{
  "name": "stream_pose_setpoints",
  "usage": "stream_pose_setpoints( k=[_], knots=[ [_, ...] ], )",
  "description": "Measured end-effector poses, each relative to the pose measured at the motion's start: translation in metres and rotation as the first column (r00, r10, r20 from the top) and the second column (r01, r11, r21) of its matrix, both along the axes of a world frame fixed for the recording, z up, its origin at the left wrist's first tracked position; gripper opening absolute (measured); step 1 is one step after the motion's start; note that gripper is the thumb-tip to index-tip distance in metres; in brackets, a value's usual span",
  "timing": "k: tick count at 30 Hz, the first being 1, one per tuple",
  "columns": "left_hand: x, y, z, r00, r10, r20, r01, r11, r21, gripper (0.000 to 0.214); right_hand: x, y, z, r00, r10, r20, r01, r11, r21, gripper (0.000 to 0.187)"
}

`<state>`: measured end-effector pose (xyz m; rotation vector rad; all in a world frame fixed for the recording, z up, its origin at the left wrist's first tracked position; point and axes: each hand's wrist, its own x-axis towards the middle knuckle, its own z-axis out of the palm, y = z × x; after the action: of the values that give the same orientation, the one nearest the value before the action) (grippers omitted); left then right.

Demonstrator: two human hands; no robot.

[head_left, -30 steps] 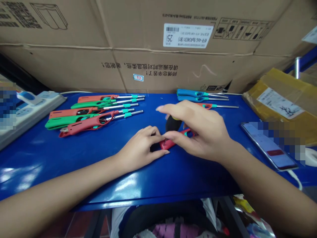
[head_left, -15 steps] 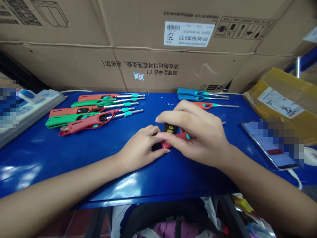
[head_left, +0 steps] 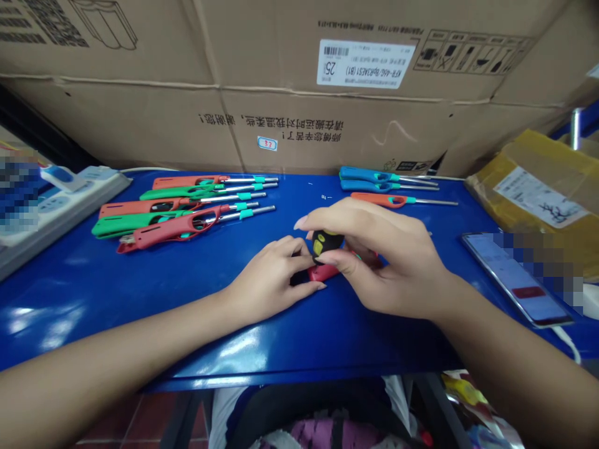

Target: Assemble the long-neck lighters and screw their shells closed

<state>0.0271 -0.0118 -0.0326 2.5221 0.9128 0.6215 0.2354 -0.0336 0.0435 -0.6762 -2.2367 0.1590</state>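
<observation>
Left hand (head_left: 271,274) lies on the glossy blue metal table (head_left: 187,299), thumb and fingertips pinched together on the near end of a red plastic long-nose lighter (head_left: 322,272) lying at table centre; most of it is hidden under the hands. Right hand (head_left: 388,262) is closed around a black round-topped tool handle with a yellow mark (head_left: 324,242), held over that lighter; the tool tip is hidden. The table's front edge runs just under both forearms. There is bare blue surface to the left of and in front of the left hand, and a clear strip between the hands and the row of red and green long-nose lighters (head_left: 178,212) at back left, nozzles pointing right. Two blue long-nose lighters (head_left: 374,178) and one orange long-nose lighter (head_left: 393,199) lie at back right, just beyond the right hand. A big brown cardboard box (head_left: 140,112) walls off the whole back edge. A white and blue power strip (head_left: 70,196) sits at the left edge, and a black smartphone (head_left: 515,277), its screen partly blurred, near the right edge, with a yellow-brown taped parcel (head_left: 538,187) behind it. The box's white barcode label (head_left: 365,62) is upside down and reads "25" and "KFR-46G/BpR3AES1 (B1)". Upside-down Chinese print runs below it. A small blue-bordered sticker (head_left: 267,143) has red handwritten digits, unclear. The parcel label's writing is too small to read.
</observation>
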Motion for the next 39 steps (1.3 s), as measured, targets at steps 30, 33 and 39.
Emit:
stream_pose_setpoints(
  k=[30, 33, 39],
  knots=[
    [0.0, 0.0, 0.001, 1.0, 0.004, 0.019, -0.004, 1.0, -0.011, 0.024, -0.003, 0.001, -0.005, 0.991, -0.11, 0.082, 0.103, 0.992, 0.078, 0.041],
    [0.0, 0.001, 0.002, 1.0, -0.002, 0.014, 0.002, 1.0, -0.009, 0.025, -0.001, -0.001, -0.005, 0.993, -0.045, 0.109, 0.043, 0.999, 0.015, 0.046],
    [-0.001, 0.001, 0.004, 1.0, 0.005, -0.008, -0.005, 1.0, 0.028, 0.024, -0.001, 0.002, -0.008, 0.972, -0.23, -0.054, 0.236, 0.947, 0.218, 0.031]
  ],
)
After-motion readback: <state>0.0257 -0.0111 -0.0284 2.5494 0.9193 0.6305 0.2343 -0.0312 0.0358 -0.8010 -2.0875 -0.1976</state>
